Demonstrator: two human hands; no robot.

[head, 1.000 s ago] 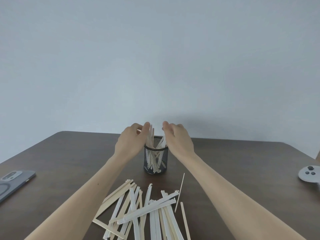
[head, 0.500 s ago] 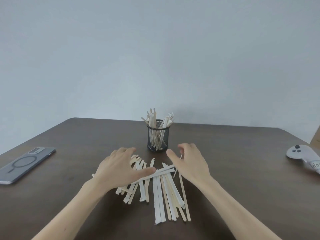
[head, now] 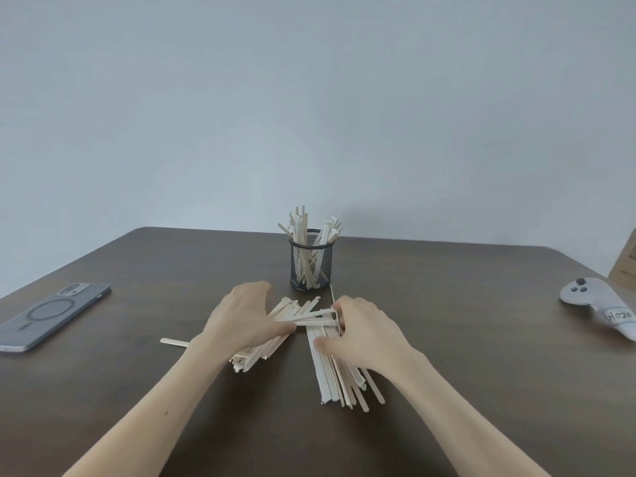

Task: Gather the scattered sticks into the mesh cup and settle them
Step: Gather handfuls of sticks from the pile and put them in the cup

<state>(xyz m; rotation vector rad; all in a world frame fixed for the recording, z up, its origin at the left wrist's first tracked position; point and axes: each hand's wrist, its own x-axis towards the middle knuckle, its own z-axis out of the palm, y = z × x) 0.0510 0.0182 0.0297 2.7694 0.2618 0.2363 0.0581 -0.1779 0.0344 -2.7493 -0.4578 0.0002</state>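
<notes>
A black mesh cup [head: 310, 266] stands upright at the middle of the table, with several pale sticks [head: 302, 223] fanning out of its top. In front of it lie scattered sticks in two bunches. My left hand [head: 246, 321] covers the left bunch [head: 254, 356], fingers curled over it and thumb on a crosswise stick [head: 315, 321]. My right hand [head: 364, 335] curls its fingers round the far end of the right bunch [head: 335, 376], thumb on top. One flat stick [head: 173, 341] lies alone to the left. A thin skewer [head: 332, 292] lies beside the cup.
A grey phone [head: 51, 315] lies face down at the left of the dark wooden table [head: 464, 339]. A white game controller [head: 592, 304] rests at the right, with a cardboard box [head: 624, 266] behind it. A plain wall rises beyond the table's far edge.
Both hands left the top of the cup, came down to the scattered sticks and closed in on them. The sticks are now pushed into two tighter bunches.
</notes>
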